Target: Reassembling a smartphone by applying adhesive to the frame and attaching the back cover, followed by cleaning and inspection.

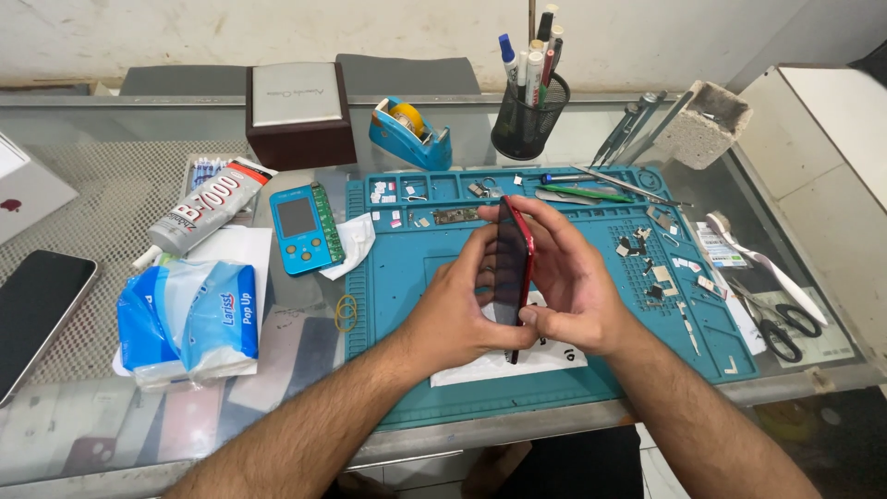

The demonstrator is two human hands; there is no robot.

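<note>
Fingers (494,242) of the left hand (457,310) and right hand (568,282) clamped a slim red-edged, dark-glass phone (514,268) upright on edge at frame centre, above the teal silicone work mat (443,388) (keeping it off the tiny loose parts (647,254) nearby) on the bench.

Blue tissue pack (189,319) (soft, crumpled) beside white glue tube (205,208)

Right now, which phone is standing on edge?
The red phone, held upright between both hands over the teal mat. The black phone at far left lies flat, screen up.
</note>
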